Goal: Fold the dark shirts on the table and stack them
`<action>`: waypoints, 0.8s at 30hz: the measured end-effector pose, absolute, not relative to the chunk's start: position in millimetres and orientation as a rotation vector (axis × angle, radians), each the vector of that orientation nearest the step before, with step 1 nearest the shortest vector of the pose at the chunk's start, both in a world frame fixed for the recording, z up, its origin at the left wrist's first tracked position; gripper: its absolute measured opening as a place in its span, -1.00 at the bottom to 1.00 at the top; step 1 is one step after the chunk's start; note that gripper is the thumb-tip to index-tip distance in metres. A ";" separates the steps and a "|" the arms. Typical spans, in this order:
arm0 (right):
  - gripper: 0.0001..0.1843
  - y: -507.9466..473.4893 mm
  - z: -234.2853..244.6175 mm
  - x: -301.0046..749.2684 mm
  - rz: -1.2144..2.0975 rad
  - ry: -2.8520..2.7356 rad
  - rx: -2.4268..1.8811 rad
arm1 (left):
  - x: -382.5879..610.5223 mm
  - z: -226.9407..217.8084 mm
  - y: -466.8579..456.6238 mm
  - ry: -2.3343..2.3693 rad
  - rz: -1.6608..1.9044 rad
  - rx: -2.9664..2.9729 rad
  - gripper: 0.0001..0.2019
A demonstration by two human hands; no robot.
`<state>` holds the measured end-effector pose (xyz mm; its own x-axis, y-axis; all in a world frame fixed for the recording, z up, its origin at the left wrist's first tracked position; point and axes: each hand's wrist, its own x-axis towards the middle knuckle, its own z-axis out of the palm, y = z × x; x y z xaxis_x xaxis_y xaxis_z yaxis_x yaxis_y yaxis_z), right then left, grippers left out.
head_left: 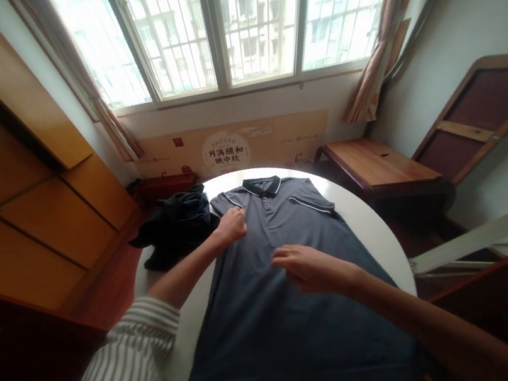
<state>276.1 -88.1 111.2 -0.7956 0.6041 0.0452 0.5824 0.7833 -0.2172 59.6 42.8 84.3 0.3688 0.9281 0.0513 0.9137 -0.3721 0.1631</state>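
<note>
A dark grey polo shirt (pixel 265 329) lies spread face up, its black collar (pixel 263 186) toward the window and its hem toward me. White piping edges the collar and the short sleeves. My left hand (pixel 233 224) is closed beside the sleeve on the left; whether cloth is between its fingers is hidden. Over the middle of the shirt's front, my right hand (pixel 301 266) is also closed, fingers bent down toward the fabric. What it grips, if anything, cannot be made out.
The shirt rests on a round white table (pixel 377 216). A heap of black clothing (pixel 176 224) sits at its left edge. Beyond stand a low wooden table (pixel 378 159) at right, wooden cabinets (pixel 47 215) at left and a barred window (pixel 252 22) ahead.
</note>
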 end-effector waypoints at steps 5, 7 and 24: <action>-0.83 -25.7 82.8 217.5 0.131 -2.913 -1.092 | 73.7 64.4 111.8 2.048 0.139 2.302 -0.54; -0.84 -15.9 66.4 214.9 0.109 -2.878 -1.129 | 63.3 58.6 120.5 2.118 0.158 2.253 -0.61; -0.85 -13.7 25.7 225.6 0.103 -2.671 -1.150 | 33.3 40.2 139.4 2.318 0.639 2.003 -0.74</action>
<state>225.6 -13.7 25.7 -0.6653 0.7238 0.1830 0.7075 0.6895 -0.1551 33.3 139.4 40.2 -0.1810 0.9506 0.2523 0.9456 0.0977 0.3103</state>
